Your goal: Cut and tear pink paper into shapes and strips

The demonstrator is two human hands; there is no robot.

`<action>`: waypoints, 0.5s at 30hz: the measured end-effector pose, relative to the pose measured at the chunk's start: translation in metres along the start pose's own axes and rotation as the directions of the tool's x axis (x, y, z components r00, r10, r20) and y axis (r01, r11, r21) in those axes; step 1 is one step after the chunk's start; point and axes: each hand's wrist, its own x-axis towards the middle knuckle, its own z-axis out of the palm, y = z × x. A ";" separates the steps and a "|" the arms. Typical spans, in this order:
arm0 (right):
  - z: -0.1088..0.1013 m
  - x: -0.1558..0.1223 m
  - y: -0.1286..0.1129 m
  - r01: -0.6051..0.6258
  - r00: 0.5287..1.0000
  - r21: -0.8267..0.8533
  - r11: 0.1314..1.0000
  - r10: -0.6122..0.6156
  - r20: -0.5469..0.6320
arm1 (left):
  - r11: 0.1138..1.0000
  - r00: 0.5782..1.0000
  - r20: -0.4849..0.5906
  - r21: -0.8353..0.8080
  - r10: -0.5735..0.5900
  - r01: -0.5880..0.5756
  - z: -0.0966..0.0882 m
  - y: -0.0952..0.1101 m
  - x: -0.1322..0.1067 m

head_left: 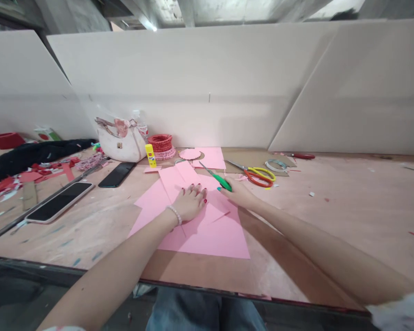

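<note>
My left hand (189,202) lies flat with fingers spread, pressing on overlapping sheets of pink paper (210,243) near the table's front. A bracelet of pale beads circles that wrist. Closed around the green handle of a craft knife (223,182) is my right hand (239,193), at the right edge of the sheets. The knife's thin metal blade points up and left, above the far part of the paper. Smaller folded or cut pink pieces (181,174) lie beyond my left fingertips. My left palm hides part of the sheets beneath it.
Scissors with orange and yellow handles (260,177), a roll of tape (276,165) and a red-handled tool (301,156) lie at the back right. Leftward are a glue stick (151,156), red cord coils (160,143), a white handbag (119,145), two phones (117,174) and red scraps (31,177).
</note>
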 end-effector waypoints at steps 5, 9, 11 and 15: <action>-0.030 -0.056 0.007 -0.035 0.993 -0.191 0.981 0.056 0.107 | 1.000 0.998 -0.058 -0.028 -0.013 0.012 -0.002 0.001 0.004; -0.045 -0.090 0.012 -0.023 0.982 -0.298 0.954 0.079 0.174 | 0.998 0.996 -0.080 -0.045 0.047 -0.051 -0.007 -0.001 0.007; -0.051 -0.099 0.017 -0.011 0.982 -0.341 0.940 0.074 0.173 | 0.986 0.987 -0.053 -0.059 0.154 -0.157 -0.009 -0.001 0.007; -0.060 -0.110 0.023 0.002 0.982 -0.398 0.917 0.073 0.172 | 0.941 0.945 -0.025 -0.085 0.327 -0.328 -0.010 0.000 0.008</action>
